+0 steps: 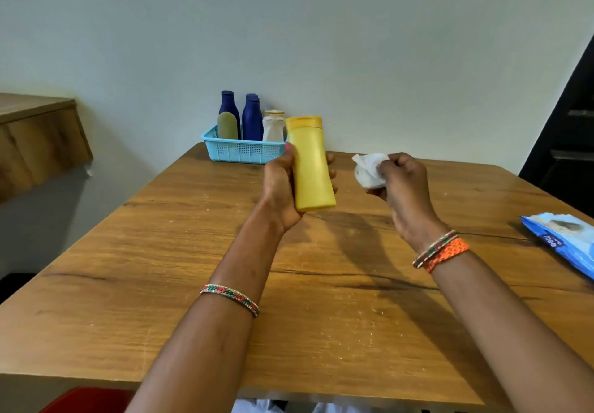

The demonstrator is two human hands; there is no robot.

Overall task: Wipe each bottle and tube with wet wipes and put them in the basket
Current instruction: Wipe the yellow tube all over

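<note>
Head view: your left hand (283, 187) grips the yellow bottle (311, 163) round its lower half, held up over the table (160, 252), prob. so the sides are free for wiping. Right hand (403, 184) pinches a crumpled wet wipe (369, 170) just beside the bottle, not touching it. Bottle's long axis runs near-upright, cap end up and leaning slightly away toward the wall. Blue basket (239, 150) at the far edge already holds several bottles; wipes pack (562, 240) lies to your right.
</note>
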